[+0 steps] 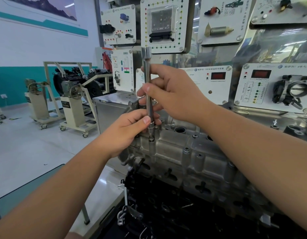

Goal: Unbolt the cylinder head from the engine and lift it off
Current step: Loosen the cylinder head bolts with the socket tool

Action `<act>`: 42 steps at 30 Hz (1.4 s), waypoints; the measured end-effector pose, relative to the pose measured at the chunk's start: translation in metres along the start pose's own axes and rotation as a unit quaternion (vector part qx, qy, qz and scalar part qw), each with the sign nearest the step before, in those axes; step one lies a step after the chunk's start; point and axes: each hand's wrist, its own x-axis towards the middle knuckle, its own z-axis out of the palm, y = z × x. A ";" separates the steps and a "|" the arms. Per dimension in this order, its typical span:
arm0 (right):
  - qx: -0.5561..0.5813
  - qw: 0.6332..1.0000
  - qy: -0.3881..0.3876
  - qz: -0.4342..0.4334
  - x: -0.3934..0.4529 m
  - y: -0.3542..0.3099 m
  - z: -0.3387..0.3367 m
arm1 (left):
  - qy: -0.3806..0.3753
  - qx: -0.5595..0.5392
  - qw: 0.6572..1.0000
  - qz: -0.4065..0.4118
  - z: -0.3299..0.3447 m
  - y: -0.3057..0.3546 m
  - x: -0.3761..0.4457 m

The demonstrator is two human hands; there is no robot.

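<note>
2 hands, left hand (130,130) and right hand (168,94), both grasping upright extension bar (148,90) over cylinder head (192,152).

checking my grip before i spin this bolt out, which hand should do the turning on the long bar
Right. The right hand grips the bar mid-shaft with room to twist, while the left hand pinches the bottom end by the bolt, steadying it on the cylinder head.

The long extension bar (147,87) is shiny chrome. The cylinder head (192,152) is dull silver-grey, the engine block (175,209) below it black. White display boards (164,23) carry red, yellow and green dots. The wall (28,80) is white over teal.
</note>
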 end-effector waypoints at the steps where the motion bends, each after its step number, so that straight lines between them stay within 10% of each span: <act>1: 0.007 1.000 -0.001 0.000 0.000 0.000 0.000 | -0.001 -0.006 1.000 -0.003 -0.001 0.000 0.000; 42: 0.011 0.999 0.029 -0.036 0.000 -0.002 0.002 | 0.029 0.002 0.999 0.024 0.001 -0.006 0.003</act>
